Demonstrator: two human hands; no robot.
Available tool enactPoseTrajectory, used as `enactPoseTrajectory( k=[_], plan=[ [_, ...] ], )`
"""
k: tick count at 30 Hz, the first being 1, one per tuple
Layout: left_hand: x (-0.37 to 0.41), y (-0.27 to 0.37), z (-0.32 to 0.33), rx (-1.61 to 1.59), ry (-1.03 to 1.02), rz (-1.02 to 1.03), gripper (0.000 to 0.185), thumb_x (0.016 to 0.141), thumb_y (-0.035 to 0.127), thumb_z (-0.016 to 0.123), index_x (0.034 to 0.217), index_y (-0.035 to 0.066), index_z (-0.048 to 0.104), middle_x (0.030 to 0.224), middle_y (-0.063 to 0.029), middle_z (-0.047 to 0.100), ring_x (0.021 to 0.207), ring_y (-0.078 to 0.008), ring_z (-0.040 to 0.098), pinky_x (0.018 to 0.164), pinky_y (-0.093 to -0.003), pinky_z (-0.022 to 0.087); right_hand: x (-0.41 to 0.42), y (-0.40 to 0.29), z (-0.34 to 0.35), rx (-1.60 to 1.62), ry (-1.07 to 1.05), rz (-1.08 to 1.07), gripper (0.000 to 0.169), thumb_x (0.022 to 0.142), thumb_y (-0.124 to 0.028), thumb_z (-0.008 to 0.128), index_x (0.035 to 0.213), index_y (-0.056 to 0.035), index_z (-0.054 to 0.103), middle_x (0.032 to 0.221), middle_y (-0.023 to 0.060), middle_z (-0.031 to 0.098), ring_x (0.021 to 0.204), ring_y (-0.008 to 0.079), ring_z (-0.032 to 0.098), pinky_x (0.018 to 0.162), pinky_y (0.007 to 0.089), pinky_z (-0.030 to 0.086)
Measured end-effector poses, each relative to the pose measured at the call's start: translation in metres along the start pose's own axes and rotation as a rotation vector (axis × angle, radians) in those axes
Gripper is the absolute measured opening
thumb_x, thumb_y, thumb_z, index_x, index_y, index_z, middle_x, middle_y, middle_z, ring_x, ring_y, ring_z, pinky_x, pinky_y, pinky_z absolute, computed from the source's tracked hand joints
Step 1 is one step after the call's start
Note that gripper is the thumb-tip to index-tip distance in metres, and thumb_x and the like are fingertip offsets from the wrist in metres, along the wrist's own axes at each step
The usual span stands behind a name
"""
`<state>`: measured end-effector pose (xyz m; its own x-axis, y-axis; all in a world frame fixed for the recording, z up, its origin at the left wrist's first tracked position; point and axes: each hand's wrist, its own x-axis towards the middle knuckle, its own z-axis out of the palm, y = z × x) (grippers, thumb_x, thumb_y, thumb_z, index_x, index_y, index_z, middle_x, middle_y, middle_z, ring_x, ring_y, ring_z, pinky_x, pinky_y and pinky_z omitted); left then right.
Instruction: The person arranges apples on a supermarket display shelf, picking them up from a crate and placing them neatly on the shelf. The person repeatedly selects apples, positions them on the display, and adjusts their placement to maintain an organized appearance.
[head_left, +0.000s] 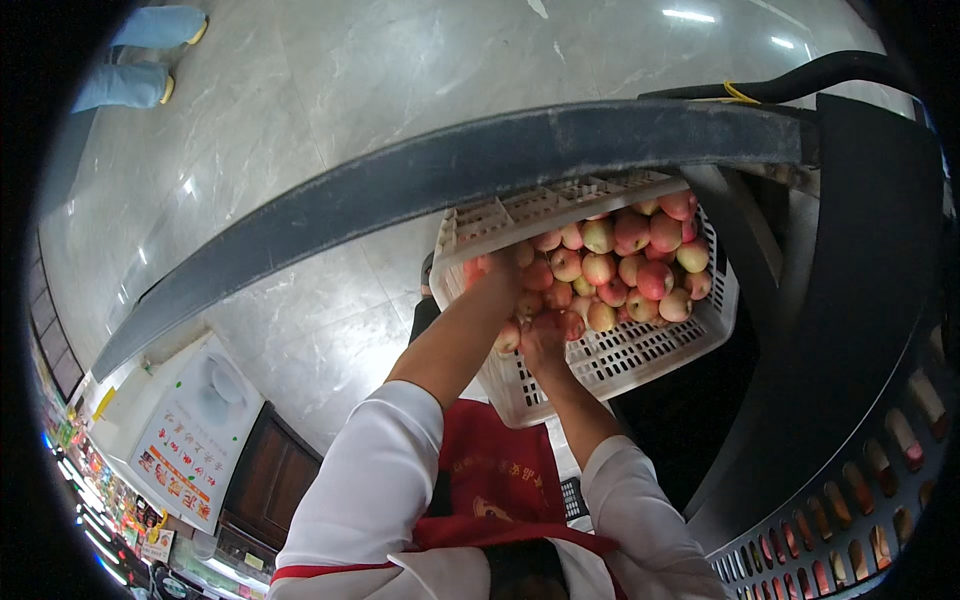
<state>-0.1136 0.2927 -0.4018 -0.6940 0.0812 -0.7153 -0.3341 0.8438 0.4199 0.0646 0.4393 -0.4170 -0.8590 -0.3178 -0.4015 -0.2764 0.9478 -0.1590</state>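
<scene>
A white slotted plastic crate (517, 405) stands tilted before me, partly filled with red and yellow-green apples (598, 268). My left hand (504, 262) reaches past the crate's upper rim among the apples at the left end. It is blurred, and its fingers are mostly hidden. Lower down, my right hand (544, 337) is bent over reddish apples near the bare slotted side of the crate. Motion blur hides whether it grips one. A single apple (508, 337) lies just left of that hand.
A dark metal rail (450, 165) curves above the crate, joined to a black panel (840, 300) at right. A slotted grey bin wall (847, 525) shows produce behind it. At left stands a printed sign (187, 435). A person's legs (127, 82) stand on the tiled floor (360, 67).
</scene>
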Motion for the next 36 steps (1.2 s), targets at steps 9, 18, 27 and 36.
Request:
enactPoseTrajectory(
  k=[9, 18, 27, 36],
  plan=[
    [-0.005, -0.022, -0.01, -0.098, -0.042, -0.003, 0.051, 0.089, 0.029, 0.057, 0.137, 0.015, 0.052, 0.142, -0.0109, 0.049, 0.133, -0.0274, 0.043, 0.11, -0.0401, 0.034, 0.046, 0.037, -0.12, 1.442, -0.787, 0.554, 0.063, 0.076, -0.034, 0.079, 0.125, -0.0013, 0.056, 0.117, 0.0061, 0.059, 0.105, 0.017, 0.057, 0.089, 0.0307, 0.048],
    [0.006, -0.009, -0.01, -0.128, -0.04, -0.013, 0.051, 0.088, 0.029, 0.057, 0.136, 0.013, 0.053, 0.142, -0.0138, 0.049, 0.132, -0.029, 0.045, 0.109, -0.0406, 0.036, 0.059, -0.002, -0.106, 2.078, -0.443, 0.946, 0.056, 0.081, -0.024, 0.079, 0.126, -0.0027, 0.053, 0.117, 0.0098, 0.059, 0.105, 0.0251, 0.061, 0.088, 0.0412, 0.056],
    [0.005, -0.016, -0.018, -0.179, -0.067, -0.013, 0.051, 0.088, 0.029, 0.057, 0.135, 0.01, 0.053, 0.141, -0.0166, 0.049, 0.131, -0.0307, 0.046, 0.108, -0.0411, 0.037, 0.061, 0.0, -0.076, 2.587, -0.758, 0.736, 0.064, 0.081, -0.037, 0.075, 0.13, -0.0055, 0.049, 0.124, 0.0134, 0.058, 0.114, 0.0322, 0.059, 0.096, 0.0483, 0.052],
    [0.001, -0.027, -0.032, -0.245, -0.056, -0.037, 0.051, 0.087, 0.029, 0.057, 0.134, 0.008, 0.054, 0.14, -0.0194, 0.05, 0.13, -0.0323, 0.047, 0.107, -0.0416, 0.039, 0.055, -0.033, -0.047, 1.943, -0.295, 0.37, 0.057, 0.094, -0.049, 0.049, 0.137, -0.0123, 0.045, 0.139, 0.0069, 0.049, 0.135, 0.0281, 0.038, 0.114, 0.0555, 0.025]
  ],
)
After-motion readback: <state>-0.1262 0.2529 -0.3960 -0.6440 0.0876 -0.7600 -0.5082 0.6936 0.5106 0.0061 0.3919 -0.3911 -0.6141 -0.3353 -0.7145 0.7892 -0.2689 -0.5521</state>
